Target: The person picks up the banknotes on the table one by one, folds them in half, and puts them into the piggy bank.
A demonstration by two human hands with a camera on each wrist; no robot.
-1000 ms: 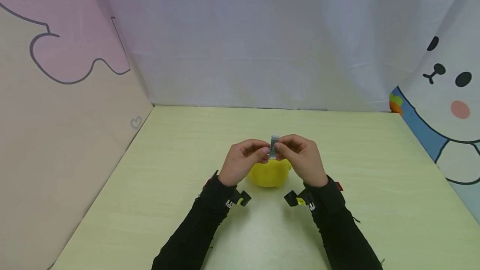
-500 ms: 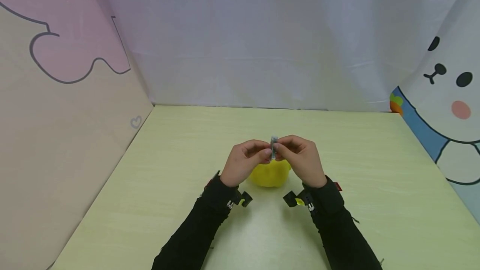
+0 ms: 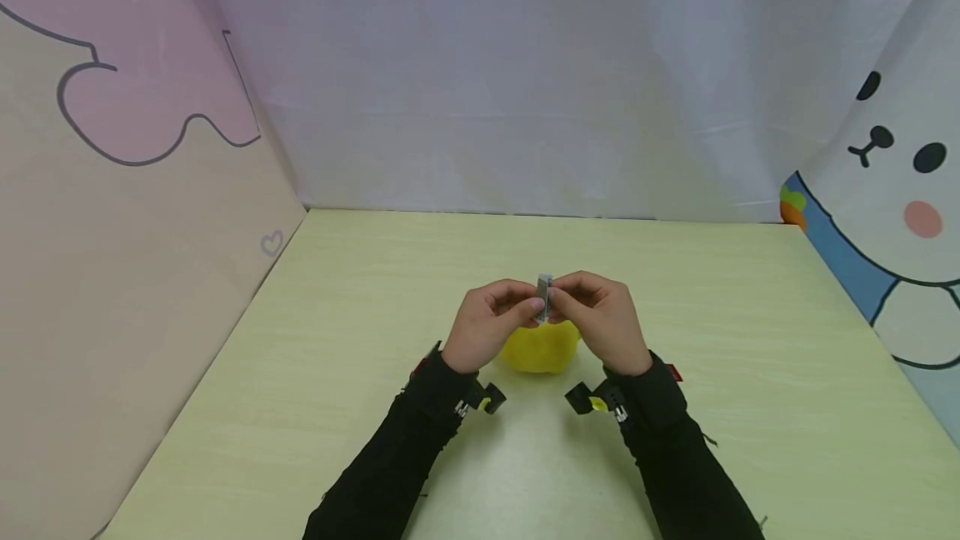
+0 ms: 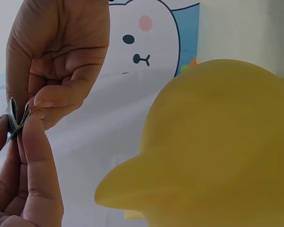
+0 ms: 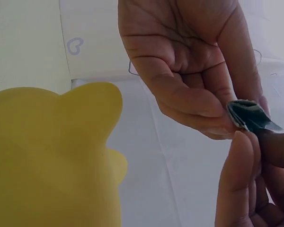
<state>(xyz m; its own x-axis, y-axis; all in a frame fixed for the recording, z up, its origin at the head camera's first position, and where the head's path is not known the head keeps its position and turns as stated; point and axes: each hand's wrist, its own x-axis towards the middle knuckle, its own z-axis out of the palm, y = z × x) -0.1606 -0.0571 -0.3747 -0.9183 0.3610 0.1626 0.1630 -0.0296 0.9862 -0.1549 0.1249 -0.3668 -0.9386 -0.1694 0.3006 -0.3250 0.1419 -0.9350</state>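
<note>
A small, folded banknote point(image 3: 543, 297) with a greenish-grey surface is held up above the table. My left hand point(image 3: 486, 327) pinches it from the left between thumb and fingers. From the other side, my right hand point(image 3: 603, 322) pinches it too. Both wrist views show the layered folds of the banknote point(image 5: 247, 114) between the fingertips. Just below and behind the hands in the head view stands a yellow, rounded figure point(image 3: 540, 351), its top partly hidden by them. Up close in the left wrist view, this smooth figure point(image 4: 217, 142) has a protruding part.
The pale yellow-green table point(image 3: 390, 273) reaches back to a white curtain point(image 3: 495, 90). Cartoon-printed panels flank it, a pink and cream wall point(image 3: 165, 232) at left and a white animal print point(image 3: 892, 215) at right.
The folded banknote has turned slightly between the fingers, its visible face now angled differently. Both hands have shifted only a little; the yellow figure stays in place.
</note>
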